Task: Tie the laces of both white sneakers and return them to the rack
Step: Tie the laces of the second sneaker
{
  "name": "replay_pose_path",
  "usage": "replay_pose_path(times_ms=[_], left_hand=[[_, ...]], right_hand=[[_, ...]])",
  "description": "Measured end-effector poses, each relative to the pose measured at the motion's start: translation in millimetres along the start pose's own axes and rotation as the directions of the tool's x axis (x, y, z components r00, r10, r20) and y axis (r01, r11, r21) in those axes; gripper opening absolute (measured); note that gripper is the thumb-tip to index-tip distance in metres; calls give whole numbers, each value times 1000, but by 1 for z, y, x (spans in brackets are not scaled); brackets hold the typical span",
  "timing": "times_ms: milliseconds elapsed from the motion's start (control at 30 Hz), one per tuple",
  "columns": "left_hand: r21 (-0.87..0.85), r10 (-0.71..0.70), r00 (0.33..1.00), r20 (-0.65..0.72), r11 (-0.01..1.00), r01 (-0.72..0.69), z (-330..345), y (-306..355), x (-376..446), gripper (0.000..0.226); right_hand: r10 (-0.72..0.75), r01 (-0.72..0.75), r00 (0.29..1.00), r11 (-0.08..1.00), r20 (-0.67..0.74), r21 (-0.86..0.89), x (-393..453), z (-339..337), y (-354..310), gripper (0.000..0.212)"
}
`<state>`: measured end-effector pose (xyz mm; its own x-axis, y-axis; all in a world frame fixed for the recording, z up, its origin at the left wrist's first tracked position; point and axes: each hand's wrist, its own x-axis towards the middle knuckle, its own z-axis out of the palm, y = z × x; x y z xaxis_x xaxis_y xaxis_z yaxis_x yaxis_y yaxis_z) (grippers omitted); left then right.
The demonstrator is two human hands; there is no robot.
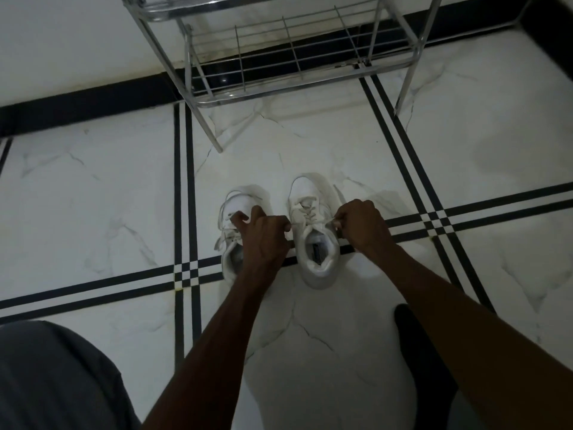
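Two white sneakers stand side by side on the floor, toes pointing away from me. The right sneaker [313,231] sits between my hands, and its lace [325,223] stretches sideways across the tongue. My left hand [263,234] pinches one end of that lace and partly covers the left sneaker [231,218], whose loose laces hang down its left side. My right hand [359,226] pinches the other end just right of the right sneaker. The metal wire rack [279,57] stands behind the shoes, its lowest shelf bare.
The floor is white marble tile with black double stripes [186,187] crossing near the shoes. A black skirting runs along the wall behind the rack. My grey-clothed knee [55,377] fills the lower left; a dark foot [412,336] shows under my right forearm.
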<state>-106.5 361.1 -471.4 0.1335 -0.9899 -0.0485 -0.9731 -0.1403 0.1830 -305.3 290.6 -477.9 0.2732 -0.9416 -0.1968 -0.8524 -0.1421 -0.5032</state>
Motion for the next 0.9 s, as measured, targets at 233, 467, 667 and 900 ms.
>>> replay_pose_path(times_ms=[233, 467, 667, 900], left_hand=[[-622, -24, 965, 261, 760, 187, -14, -26, 19, 38], [-956, -53, 966, 253, 140, 258, -39, -4, 30, 39], [-945, -39, 984, 173, 273, 177, -27, 15, 28, 32], [-879, 58, 995, 75, 475, 39, -22, 9, 28, 32]], right_hand=[[44, -267, 919, 802, 393, 534, 13, -48, 11, 21], [-57, -264, 945, 446, 322, 855, 15, -50, -25, 35], [-113, -133, 965, 569, 237, 812, 10, -38, -38, 30], [-95, -120, 968, 635, 230, 763, 17, -24, -32, 45]])
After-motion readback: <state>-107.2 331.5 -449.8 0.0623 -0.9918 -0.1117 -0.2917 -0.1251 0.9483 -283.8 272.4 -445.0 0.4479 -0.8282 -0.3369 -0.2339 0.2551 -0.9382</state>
